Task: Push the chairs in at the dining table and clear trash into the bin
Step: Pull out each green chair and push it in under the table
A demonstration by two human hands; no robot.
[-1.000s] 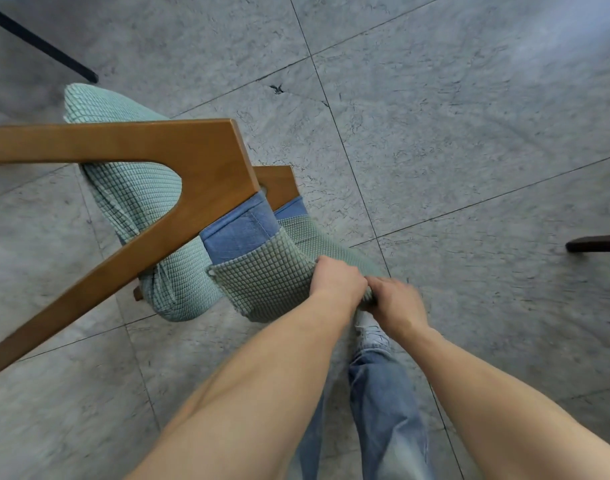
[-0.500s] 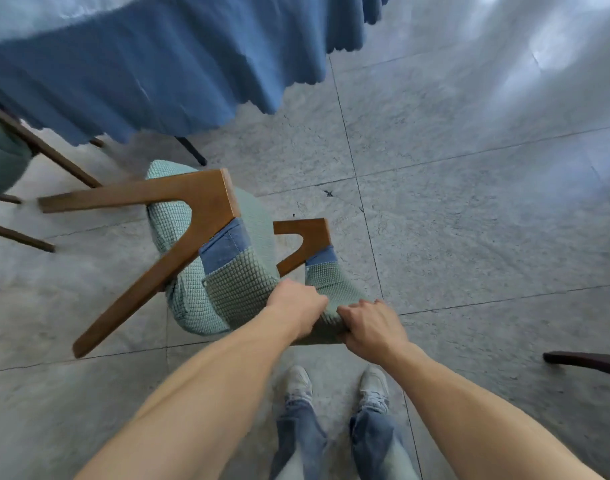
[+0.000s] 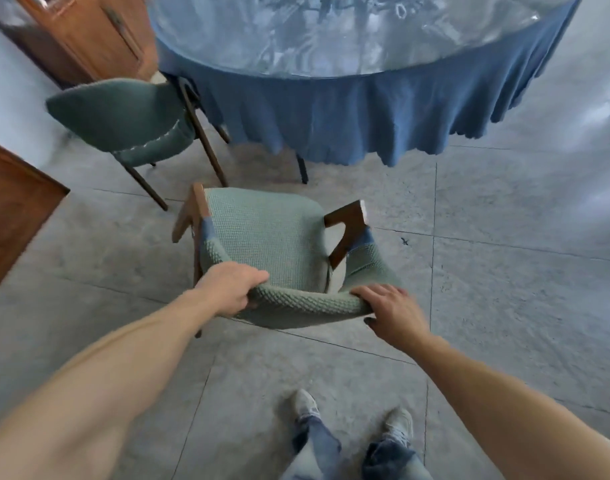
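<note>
A green-covered armchair (image 3: 268,237) with wooden arms stands upright on the floor, its seat facing the round table (image 3: 348,98) with its long blue cloth. My left hand (image 3: 232,289) grips the left end of the chair's backrest, fingers curled over the top. My right hand (image 3: 390,310) holds the right end of the backrest, fingers over the top and thumb behind it. A gap of bare floor lies between the chair's front and the tablecloth.
A second green chair (image 3: 123,123) stands at the table's left, angled, backrest toward me. Wooden cabinets (image 3: 85,36) and a wooden panel (image 3: 9,213) line the left side. Grey tiled floor (image 3: 504,306) spreads to the right. My feet (image 3: 352,420) are just behind the chair.
The chair went from tipped on its side to standing upright facing the table. My hands moved apart along the backrest, and my view rose to take in the table.
</note>
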